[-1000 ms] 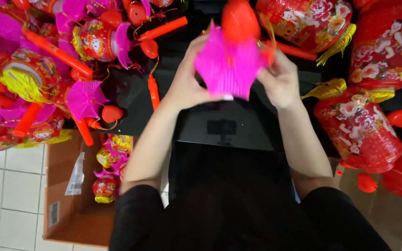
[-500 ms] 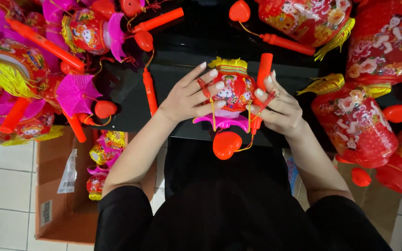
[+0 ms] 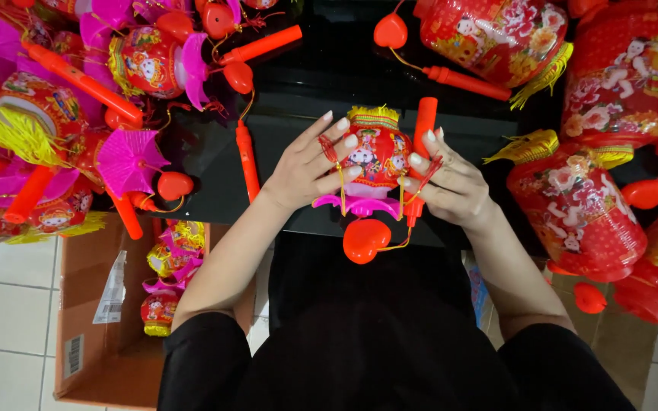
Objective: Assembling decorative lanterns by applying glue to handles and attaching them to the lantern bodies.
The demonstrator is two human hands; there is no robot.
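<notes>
Lantern piles crowd both sides; only the black desk (image 3: 298, 84) strip ahead stays bare. At its near edge, my left hand (image 3: 310, 164) and right hand (image 3: 451, 183) press the small lantern (image 3: 371, 156) between spread fingers; the right possibly pinches its orange stick (image 3: 423, 129).

A black desk (image 3: 321, 72) fills the upper half of the frame, with a heap of red and pink paper lanterns (image 3: 62, 114) at upper left and larger red lanterns (image 3: 580, 213) at the right. A cardboard box (image 3: 89, 304) holding more small lanterns (image 3: 169, 259) stands on the white tiled floor (image 3: 1, 304) at lower left.
</notes>
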